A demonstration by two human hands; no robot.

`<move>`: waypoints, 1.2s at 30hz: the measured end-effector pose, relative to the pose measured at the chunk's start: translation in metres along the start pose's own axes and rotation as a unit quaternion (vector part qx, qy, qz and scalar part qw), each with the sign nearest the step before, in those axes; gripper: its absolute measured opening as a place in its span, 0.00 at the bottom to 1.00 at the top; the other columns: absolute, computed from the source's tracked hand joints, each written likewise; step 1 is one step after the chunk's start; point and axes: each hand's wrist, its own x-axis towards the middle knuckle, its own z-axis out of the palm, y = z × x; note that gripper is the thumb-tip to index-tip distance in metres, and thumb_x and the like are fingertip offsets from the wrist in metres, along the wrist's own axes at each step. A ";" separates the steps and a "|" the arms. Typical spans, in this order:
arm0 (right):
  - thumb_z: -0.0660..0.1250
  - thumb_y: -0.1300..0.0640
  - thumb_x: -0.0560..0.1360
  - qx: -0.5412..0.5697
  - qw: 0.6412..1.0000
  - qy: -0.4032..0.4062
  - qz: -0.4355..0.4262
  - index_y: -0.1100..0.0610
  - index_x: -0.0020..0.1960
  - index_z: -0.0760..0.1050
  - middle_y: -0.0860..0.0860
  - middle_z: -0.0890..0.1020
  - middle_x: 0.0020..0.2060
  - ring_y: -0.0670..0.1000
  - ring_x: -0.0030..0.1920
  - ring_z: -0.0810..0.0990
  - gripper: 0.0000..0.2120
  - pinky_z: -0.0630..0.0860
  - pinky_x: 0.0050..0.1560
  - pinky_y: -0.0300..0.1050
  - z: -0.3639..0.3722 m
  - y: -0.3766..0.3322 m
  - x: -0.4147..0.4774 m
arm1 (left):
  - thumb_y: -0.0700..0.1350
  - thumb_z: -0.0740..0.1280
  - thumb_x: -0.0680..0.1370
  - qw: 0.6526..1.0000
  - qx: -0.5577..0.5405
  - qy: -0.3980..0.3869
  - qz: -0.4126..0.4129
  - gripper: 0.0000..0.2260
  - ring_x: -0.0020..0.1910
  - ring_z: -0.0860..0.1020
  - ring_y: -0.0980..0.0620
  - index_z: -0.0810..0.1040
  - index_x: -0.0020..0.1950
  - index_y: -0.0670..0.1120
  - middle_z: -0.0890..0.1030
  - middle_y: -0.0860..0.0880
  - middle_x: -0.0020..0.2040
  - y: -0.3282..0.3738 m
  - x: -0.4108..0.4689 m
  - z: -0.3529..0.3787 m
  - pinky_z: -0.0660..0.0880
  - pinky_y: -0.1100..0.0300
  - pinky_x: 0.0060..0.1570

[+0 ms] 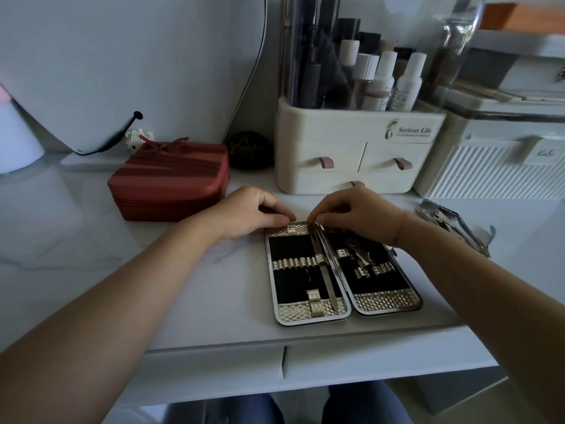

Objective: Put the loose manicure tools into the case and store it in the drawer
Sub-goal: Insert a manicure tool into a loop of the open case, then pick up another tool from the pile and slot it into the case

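Head view; file's (325,270) far end under right hand (363,214)

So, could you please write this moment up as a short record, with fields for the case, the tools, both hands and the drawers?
case: manicure case lies open flat on the white desk
in case: metal file along the left half, beside the hinge; small metal tools strapped in the right half
outside case: loose tools heaped on the desk, right of the case
left: left hand grips the case's top edge with curled fingers
right: right hand appears to pinch the file's top end
storage: desk drawers shut
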 end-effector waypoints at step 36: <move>0.71 0.53 0.70 -0.140 0.954 0.242 0.109 0.43 0.43 0.81 0.45 0.75 0.44 0.47 0.49 0.70 0.05 0.66 0.61 0.57 -0.040 0.066 -0.104 | 0.40 0.72 0.71 0.998 -0.040 0.033 -0.024 0.04 0.42 0.79 0.60 0.84 0.44 0.48 0.85 0.52 0.40 -0.001 -0.002 0.007 0.72 0.62 0.54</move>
